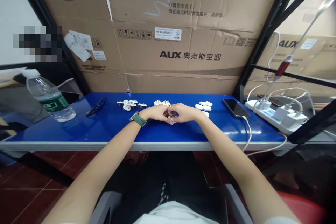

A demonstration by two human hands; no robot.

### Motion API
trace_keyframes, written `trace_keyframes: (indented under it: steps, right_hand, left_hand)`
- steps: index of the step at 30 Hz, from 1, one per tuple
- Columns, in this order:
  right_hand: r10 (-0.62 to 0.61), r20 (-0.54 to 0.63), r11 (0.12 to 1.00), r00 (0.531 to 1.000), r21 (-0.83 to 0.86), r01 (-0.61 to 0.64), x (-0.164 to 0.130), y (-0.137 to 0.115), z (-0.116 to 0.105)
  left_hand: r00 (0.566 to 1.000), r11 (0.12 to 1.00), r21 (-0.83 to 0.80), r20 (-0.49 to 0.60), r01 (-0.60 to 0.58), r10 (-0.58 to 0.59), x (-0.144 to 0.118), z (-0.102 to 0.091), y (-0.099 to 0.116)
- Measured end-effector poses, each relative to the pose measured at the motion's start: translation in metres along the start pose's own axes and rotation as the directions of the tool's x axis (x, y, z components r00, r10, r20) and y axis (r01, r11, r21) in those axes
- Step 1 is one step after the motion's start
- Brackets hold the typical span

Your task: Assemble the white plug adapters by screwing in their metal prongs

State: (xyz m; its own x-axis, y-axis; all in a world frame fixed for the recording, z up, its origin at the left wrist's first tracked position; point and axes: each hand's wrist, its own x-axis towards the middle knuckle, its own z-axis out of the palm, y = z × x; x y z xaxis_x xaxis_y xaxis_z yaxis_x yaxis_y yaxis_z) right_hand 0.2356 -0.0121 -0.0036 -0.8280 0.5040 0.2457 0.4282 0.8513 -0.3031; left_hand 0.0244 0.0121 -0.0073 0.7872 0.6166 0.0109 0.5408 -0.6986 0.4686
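Working position: seated at a blue table (78,126), both forearms stretched out, hands meeting at the middle of the top.
Left hand (156,113): curled, fingers closed toward the right hand; green-strapped watch (138,118) on the wrist.
Right hand (183,112): curled likewise, fingertips touching the left hand's.
Held item: a small white part (172,119) pinched between the two hands, mostly hidden; a dark bit shows at the fingertips. Which hand carries the grip, cannot tell.
Left pile: white plug pieces with metal prongs (127,104), on the table beyond the left wrist.
Middle pile: more pronged pieces (162,103), just behind the hands.
Right pile: plain white caps (204,105), just beyond the right hand.
Far left: clear water bottle (48,96) lying tilted, green label; dark glasses (96,106) between it and the left pile.
Far right: phone (235,107) face up with a white cable; power strip (273,116) with chargers beside it.
Backdrop: flattened cardboard boxes (183,42) standing against the table's rear edge.
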Motion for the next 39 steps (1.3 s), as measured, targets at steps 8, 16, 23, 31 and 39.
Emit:
trace_keyframes:
  steps: [8, 16, 23, 31, 39]
  right_hand:
    - [0.015, 0.025, 1.0, 1.0, -0.013, -0.014, -0.001, 0.0, -0.002]
    - [0.008, 0.013, 0.999, 1.0, 0.044, -0.009, -0.004, 0.0, -0.007]
    - [0.052, -0.132, 0.994, 0.99, 0.101, -0.039, -0.007, 0.0, -0.018]
    - [0.125, -0.324, 0.951, 0.938, 0.308, -0.021, -0.007, -0.003, -0.022]
    - [0.243, -0.395, 0.304, 0.886, 0.898, 0.318, -0.008, -0.017, -0.032]
  left_hand:
    - [1.0, 1.0, 0.012, 0.007, 0.006, -0.006, 0.001, 0.001, -0.001]
    - [1.0, 1.0, 0.027, -0.005, -0.016, 0.016, 0.002, 0.002, -0.005]
    - [0.999, 0.999, 0.022, 0.002, 0.041, -0.041, 0.002, 0.002, -0.006]
    - [0.999, 0.998, 0.022, 0.018, 0.051, -0.051, -0.006, -0.004, 0.0]
    - [0.999, 0.999, -0.037, 0.05, -0.015, 0.017, -0.004, -0.002, 0.001]
